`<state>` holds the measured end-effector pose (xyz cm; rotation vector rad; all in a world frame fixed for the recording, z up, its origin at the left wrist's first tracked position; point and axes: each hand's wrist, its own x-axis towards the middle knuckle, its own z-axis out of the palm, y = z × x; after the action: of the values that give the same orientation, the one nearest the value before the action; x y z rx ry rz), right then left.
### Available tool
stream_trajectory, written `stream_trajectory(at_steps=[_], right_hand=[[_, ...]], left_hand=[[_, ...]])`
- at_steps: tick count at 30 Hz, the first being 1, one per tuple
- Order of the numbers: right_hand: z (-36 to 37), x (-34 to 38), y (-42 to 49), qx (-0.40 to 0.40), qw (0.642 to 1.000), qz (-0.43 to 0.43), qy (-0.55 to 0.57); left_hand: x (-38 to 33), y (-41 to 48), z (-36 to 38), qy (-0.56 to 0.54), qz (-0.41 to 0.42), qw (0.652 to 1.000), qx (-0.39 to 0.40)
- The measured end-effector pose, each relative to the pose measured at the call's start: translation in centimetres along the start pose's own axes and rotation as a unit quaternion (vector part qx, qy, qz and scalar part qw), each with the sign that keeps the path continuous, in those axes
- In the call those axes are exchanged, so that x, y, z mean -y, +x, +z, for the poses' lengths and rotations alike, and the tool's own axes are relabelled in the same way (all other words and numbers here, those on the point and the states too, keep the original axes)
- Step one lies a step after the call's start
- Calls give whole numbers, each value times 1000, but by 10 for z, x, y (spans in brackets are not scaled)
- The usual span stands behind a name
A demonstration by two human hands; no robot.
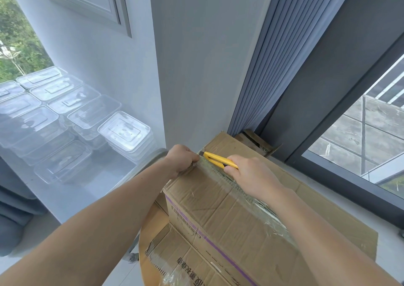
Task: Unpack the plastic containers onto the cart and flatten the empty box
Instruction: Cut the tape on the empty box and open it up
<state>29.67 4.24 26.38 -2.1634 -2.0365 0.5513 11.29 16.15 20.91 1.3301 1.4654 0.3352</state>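
A taped brown cardboard box [220, 211] stands in front of me beside a window. My right hand [251, 172] grips a yellow utility knife [219, 159] whose blade tip lies at the far end of the clear tape seam on the box top. My left hand [181, 160] has its fingers curled on the box's far left top corner, next to the blade. Several clear plastic containers [125, 131] with lids sit stacked on the white cart top [91, 189] at the left.
A flattened cardboard box [181, 261] lies under and in front of the taped box. Another open box [258, 142] stands behind it by a grey pleated curtain [269, 71]. A white wall column [196, 56] rises ahead. The window [358, 137] is at the right.
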Motion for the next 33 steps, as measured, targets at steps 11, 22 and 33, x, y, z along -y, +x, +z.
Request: stream_trajectory(at_steps=[11,22,33], right_hand=[[2,5,6,38,999,21,-18],[-3,4,1,60,997,33,-32],[-15,4,-1,84,992,37,-84]], left_hand=[[-1,-8,5,30,14,999,-23],[2,-12,5,40,42,998,-18],[3,-17,10,31,56,997,-40]])
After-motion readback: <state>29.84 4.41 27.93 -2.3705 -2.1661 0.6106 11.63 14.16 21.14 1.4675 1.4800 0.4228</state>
